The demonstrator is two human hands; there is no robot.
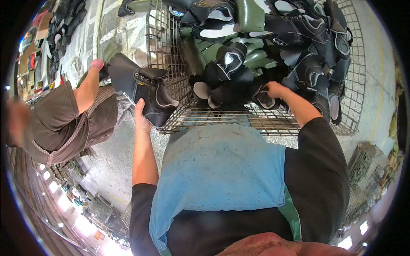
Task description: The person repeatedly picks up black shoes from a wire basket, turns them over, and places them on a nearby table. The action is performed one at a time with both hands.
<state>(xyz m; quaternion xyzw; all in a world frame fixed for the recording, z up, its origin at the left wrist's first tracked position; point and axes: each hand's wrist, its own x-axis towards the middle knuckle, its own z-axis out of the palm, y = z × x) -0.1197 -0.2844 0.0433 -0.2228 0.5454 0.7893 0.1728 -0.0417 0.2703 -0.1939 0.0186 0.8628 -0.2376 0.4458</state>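
In my left hand [143,117] is a black leather shoe upper [148,98] with pale lining and white stitching. I hold it just outside the left wall of a wire mesh basket [163,41]. My right hand [276,90] reaches into the basket near its front wall and grips the edge of another black shoe upper [265,100]; part of its fingers is hidden. Around that hand lie more black uppers [309,75], heaped with green plastic shoe lasts [251,19].
At left, another person [57,102] stands beside a long work surface [86,35], a hand [97,63] by a green last [112,51]. Black shoe pieces [65,25] line its far side. Another wire basket [365,166] stands on the floor at right.
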